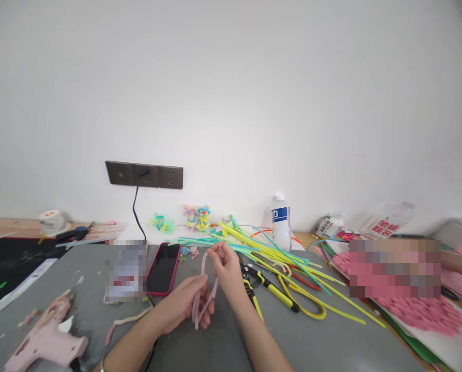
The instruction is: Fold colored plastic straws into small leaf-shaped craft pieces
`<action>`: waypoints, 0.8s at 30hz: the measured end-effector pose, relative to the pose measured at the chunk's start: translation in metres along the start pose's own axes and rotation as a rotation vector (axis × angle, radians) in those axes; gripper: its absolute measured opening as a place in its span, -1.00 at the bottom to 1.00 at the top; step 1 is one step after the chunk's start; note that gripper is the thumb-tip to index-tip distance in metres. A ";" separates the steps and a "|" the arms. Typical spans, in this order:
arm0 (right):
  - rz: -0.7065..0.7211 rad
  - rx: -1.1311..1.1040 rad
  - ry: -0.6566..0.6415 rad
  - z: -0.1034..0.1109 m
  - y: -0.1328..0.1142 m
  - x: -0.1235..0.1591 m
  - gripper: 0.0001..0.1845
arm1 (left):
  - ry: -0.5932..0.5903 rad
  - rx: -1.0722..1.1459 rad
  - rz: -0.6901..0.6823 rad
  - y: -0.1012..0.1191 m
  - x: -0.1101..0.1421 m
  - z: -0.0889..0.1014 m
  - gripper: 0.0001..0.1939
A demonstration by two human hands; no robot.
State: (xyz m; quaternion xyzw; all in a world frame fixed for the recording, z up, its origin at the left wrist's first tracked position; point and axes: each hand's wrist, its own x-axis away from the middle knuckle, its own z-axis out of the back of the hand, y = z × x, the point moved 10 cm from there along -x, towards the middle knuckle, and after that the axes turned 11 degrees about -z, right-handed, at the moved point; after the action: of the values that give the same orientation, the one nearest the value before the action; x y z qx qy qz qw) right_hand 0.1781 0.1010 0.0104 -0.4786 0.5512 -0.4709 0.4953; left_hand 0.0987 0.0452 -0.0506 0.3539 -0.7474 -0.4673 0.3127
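Note:
Near the middle of the desk, my left hand (186, 302) is closed around a pale lilac pipe cleaner (197, 310) folded into several strands, and their lower ends stick out below the fingers. My right hand (227, 268) pinches a bent upper part of the same pipe cleaner with thumb and fingertips. How the strands join inside the left palm is hidden. Just right of my right hand lie yellow-and-black pliers (272, 292), with another yellow handle (252, 299) beside them. Yellow and teal pipe cleaners (254, 245) spread out behind.
A pink-edged phone (164, 268) lies left of my hands, and a pink glue gun (47, 336) at lower left. Small pastel figures (197, 217) and a white bottle (280, 222) stand by the wall. A black cable (135, 206) hangs down. Another person's arm (459, 266) reaches in at right.

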 end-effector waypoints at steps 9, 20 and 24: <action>0.094 0.135 0.111 0.000 -0.008 0.010 -0.83 | -0.011 0.042 0.082 -0.006 0.003 -0.003 -0.35; 0.085 0.081 0.138 0.001 0.002 0.015 -0.76 | -0.051 -0.150 0.048 -0.004 0.006 0.001 -0.36; -0.050 -0.059 -0.059 -0.008 0.013 0.007 -0.63 | -0.071 -0.117 0.052 -0.004 0.007 0.002 -0.41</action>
State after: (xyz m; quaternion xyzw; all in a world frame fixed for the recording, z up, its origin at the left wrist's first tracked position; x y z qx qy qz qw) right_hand 0.1691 0.0953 -0.0027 -0.5204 0.5377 -0.4525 0.4851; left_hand 0.0947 0.0393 -0.0545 0.2985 -0.7386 -0.5140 0.3181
